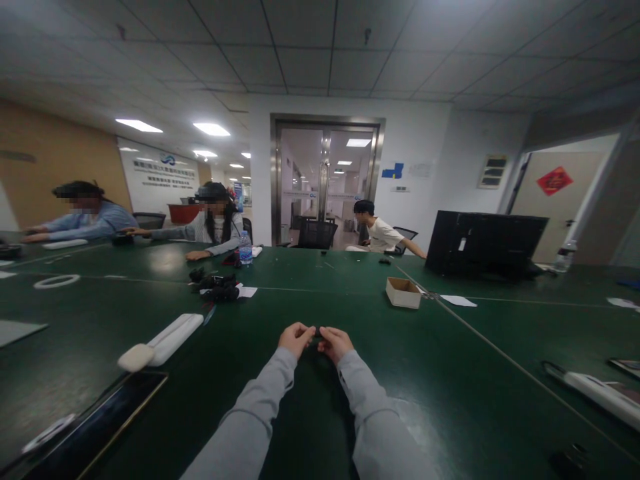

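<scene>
Both of my arms reach out over the green table (280,301) in grey sleeves. Between my fingertips is a small black object (317,331), too small for me to name its kind. My left hand (296,339) pinches it from the left with thumb and fingers. From the other side my right hand (336,342) grips it too, its fingers curled. The two hands almost meet, a little above the tabletop. Much of the object is covered by the fingers.
An open cardboard box (404,295) lies ahead to the right, before a black monitor (487,241). Leftward are a white case (176,339), a dark tablet (107,423), black gear (215,287) and a water bottle (245,249). Three other people sit across the table.
</scene>
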Demonstrator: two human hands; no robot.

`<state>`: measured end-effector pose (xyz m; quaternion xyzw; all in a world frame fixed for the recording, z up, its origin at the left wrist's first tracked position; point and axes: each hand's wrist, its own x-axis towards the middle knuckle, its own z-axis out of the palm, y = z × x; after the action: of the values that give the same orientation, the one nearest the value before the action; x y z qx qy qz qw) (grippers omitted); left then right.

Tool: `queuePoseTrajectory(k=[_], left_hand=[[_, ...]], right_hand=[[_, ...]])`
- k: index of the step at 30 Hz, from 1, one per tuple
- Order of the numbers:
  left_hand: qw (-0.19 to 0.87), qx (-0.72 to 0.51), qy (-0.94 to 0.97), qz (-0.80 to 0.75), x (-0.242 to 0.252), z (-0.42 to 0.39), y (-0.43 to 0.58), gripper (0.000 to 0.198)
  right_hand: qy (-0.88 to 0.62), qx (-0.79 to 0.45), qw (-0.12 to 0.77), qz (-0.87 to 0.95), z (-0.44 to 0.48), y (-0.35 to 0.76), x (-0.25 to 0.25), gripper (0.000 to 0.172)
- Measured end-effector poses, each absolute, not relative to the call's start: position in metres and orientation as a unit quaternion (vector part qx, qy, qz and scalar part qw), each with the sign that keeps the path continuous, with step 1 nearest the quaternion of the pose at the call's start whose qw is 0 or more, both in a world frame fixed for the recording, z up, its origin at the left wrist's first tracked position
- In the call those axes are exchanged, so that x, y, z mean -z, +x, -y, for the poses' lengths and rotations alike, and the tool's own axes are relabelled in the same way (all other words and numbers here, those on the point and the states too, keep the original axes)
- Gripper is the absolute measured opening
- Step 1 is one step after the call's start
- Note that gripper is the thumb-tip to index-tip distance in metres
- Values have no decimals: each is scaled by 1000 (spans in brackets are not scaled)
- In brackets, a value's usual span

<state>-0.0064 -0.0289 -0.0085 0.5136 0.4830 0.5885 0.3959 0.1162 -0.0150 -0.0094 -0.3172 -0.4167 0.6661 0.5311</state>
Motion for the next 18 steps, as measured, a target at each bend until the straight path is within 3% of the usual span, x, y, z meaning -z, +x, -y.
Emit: queuePoseTrajectory(k=[12, 18], left_hand=[[366, -542, 536, -534, 3, 40, -4, 30], [273, -578, 591, -491, 2, 48, 0, 16]], right_hand=[[-353, -651, 546, 392, 25, 111, 3, 23], [-388, -634, 559, 367, 32, 113, -1, 20]])
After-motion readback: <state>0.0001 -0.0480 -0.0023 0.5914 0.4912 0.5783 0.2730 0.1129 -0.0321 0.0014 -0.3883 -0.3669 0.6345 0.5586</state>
